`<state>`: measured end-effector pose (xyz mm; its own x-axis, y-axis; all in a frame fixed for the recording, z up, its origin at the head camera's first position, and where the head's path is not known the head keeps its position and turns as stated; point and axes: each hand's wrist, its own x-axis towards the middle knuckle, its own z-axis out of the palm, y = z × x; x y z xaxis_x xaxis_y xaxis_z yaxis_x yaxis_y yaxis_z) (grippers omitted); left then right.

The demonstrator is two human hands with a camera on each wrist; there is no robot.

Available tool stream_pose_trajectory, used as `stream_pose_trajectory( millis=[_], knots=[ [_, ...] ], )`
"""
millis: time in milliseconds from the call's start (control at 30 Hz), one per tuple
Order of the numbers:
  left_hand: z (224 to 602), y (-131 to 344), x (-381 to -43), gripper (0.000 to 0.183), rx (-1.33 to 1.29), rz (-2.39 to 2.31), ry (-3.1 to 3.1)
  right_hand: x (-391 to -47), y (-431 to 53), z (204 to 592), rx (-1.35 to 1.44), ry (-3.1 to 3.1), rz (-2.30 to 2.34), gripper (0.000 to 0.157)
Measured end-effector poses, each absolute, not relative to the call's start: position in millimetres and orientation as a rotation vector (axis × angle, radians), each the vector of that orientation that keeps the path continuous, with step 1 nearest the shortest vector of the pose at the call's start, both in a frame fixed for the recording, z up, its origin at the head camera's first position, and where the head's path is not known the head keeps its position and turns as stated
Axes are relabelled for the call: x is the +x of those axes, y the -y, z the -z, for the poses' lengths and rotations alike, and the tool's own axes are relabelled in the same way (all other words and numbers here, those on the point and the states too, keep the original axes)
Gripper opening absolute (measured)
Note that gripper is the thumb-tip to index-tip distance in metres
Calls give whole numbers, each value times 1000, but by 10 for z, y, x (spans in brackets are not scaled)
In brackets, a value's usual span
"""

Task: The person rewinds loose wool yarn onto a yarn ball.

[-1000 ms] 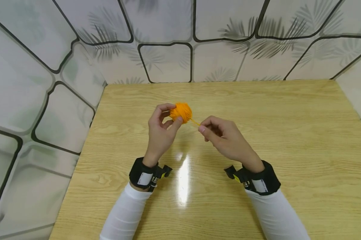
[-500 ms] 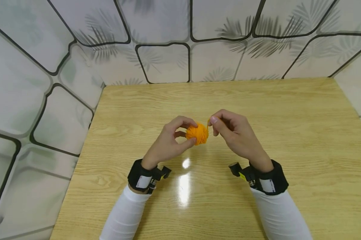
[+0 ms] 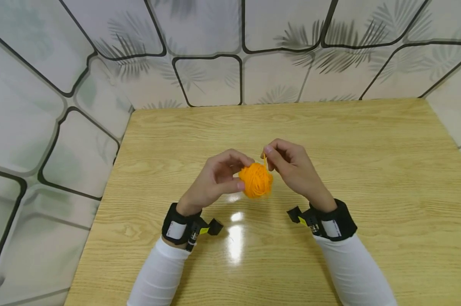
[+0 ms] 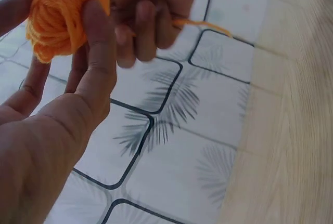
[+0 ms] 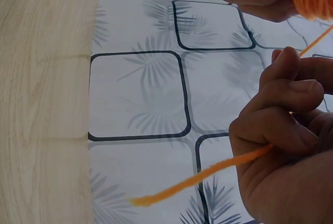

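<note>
An orange ball of yarn point(image 3: 255, 180) is held above the table by my left hand point(image 3: 219, 176), the thumb on its near side and the fingers on its far side. My right hand point(image 3: 295, 170) pinches a yarn strand point(image 3: 265, 160) that runs up from the ball, just right of it. In the right wrist view the loose yarn end point(image 5: 197, 180) hangs out of the curled fingers. The left wrist view shows the wound yarn ball point(image 4: 67, 16) between thumb and fingers, with the right hand point(image 4: 151, 21) close behind it.
A light wood table point(image 3: 368, 191) lies under both hands. Behind it and to the left stand walls point(image 3: 211, 80) covered with a stone-and-leaf pattern. Each wrist wears a black strap point(image 3: 334, 221) with a small camera.
The ball has moved right and nearer to me, and it has turned in my left hand. My right hand went up and right with the strand, then slightly back left.
</note>
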<state>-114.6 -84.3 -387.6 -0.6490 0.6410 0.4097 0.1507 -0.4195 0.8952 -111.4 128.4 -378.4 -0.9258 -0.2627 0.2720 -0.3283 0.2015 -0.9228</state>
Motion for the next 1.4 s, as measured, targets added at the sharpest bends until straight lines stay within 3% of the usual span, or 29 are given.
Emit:
stream_pose_trajectory(
  millis=[333, 633, 933, 1400],
  knots=[
    [3839, 863, -1142, 30, 807, -2466, -1139, -1070, -1121, 3859, 675, 2505, -1832, 24],
    [3826, 786, -1162, 31, 641, -2689, -1427, -991, -1029, 3788, 659, 2621, -1637, 17],
    [3895, 734, -1176, 35, 688, -2649, -1970, -1014, -1060, 3835, 734, 2594, -1487, 23],
    [3940, 721, -1176, 33, 778, -2466, -2113, -1014, -1138, 3754, 736, 2547, -1356, 19]
  ],
)
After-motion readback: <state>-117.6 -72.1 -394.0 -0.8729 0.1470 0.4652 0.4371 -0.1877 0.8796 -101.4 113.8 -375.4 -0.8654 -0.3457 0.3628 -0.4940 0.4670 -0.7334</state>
